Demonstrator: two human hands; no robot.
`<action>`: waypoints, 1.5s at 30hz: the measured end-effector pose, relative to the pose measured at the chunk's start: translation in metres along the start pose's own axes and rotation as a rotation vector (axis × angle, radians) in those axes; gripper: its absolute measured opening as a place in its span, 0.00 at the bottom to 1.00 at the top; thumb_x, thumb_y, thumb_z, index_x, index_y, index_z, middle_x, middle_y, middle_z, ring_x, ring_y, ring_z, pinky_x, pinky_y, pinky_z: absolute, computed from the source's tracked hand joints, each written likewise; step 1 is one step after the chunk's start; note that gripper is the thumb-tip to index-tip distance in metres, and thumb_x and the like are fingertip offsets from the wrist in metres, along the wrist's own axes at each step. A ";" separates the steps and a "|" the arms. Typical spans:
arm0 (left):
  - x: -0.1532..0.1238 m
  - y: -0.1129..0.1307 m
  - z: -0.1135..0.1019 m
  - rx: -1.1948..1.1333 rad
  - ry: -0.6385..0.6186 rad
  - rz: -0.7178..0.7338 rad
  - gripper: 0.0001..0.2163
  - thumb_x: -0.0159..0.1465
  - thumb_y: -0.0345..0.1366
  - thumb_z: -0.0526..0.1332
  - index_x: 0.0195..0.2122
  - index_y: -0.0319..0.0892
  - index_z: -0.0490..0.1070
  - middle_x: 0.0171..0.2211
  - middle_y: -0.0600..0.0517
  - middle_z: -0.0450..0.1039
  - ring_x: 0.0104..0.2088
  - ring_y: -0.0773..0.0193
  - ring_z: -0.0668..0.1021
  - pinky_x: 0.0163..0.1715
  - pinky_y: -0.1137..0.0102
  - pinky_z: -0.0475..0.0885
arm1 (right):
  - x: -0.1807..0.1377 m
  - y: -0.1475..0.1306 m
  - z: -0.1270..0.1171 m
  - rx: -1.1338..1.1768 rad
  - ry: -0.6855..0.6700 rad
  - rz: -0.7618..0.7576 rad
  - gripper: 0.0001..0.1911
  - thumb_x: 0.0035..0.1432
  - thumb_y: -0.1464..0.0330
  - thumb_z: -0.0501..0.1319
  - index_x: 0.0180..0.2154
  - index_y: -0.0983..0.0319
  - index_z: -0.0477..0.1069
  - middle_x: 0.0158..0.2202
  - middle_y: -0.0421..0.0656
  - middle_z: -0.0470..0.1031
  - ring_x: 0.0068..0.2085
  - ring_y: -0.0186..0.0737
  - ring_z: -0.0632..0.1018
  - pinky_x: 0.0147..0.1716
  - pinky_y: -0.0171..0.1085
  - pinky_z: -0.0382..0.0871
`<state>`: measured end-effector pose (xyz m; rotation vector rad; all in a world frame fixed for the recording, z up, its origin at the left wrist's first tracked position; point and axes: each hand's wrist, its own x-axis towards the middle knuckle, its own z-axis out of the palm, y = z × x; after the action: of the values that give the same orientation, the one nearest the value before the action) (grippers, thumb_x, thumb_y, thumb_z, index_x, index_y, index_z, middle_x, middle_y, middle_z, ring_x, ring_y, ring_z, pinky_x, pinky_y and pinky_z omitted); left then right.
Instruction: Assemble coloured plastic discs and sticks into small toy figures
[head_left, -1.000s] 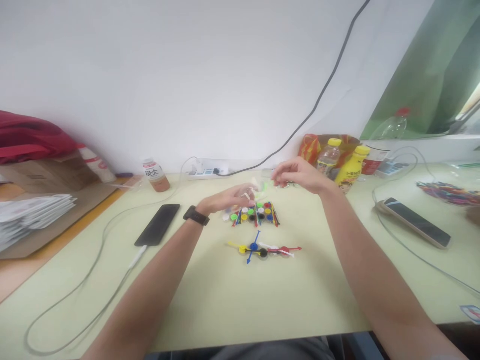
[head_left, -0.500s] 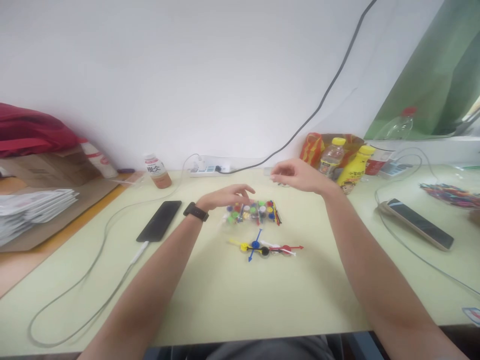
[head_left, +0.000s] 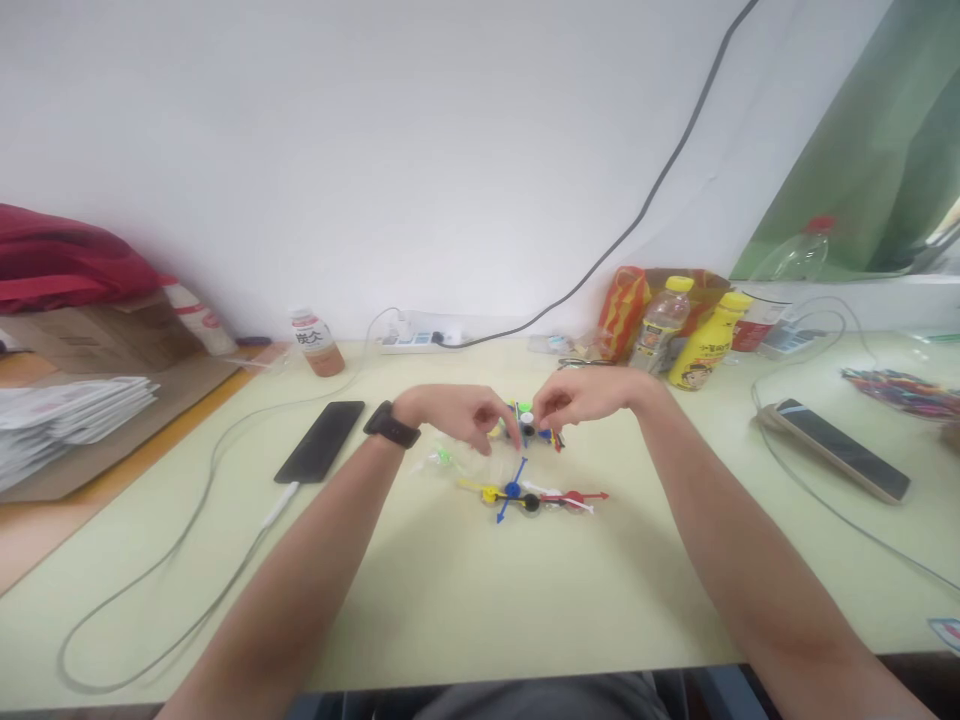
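Observation:
My left hand [head_left: 466,412], with a dark watch [head_left: 391,425] on its wrist, bends down over a clear plastic bag [head_left: 442,458] of small coloured pieces. Its thumb and fingers close on the bag from the left. From the right, my right hand [head_left: 576,396] pinches at the same bag, its fingertips close to the left hand's. Green, white, black and blue pieces [head_left: 526,420] show between the hands; the fingers hide the others. Just in front, a row of joined plastic spinner arrows [head_left: 530,502] in yellow, blue, black, white and red lies flat on the table.
A black phone [head_left: 319,442] on a charging cable lies left, and another phone [head_left: 844,448] right. Drink bottles [head_left: 709,345] stand back right, one bottle [head_left: 316,343] back left. A power strip [head_left: 420,335] sits by the wall. Coloured sticks [head_left: 900,392] lie far right.
My right hand has come down and toward me onto the bag. My left hand has curled its fingers down, and the bag's pieces are now mostly covered. The spinner arrows have stayed put.

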<state>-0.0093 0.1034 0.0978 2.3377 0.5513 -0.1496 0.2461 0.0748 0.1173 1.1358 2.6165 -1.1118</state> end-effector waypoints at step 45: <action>0.007 0.020 0.025 0.384 -0.076 -0.388 0.10 0.41 0.28 0.75 0.25 0.49 0.84 0.31 0.55 0.80 0.29 0.62 0.76 0.25 0.71 0.61 | 0.019 0.022 0.004 -0.043 -0.094 -0.030 0.11 0.53 0.64 0.68 0.37 0.64 0.81 0.34 0.43 0.81 0.33 0.37 0.75 0.31 0.34 0.63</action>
<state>0.0069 0.0756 0.0901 2.5490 1.0075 -0.5656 0.2467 0.0940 0.0954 1.0140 2.5801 -1.0818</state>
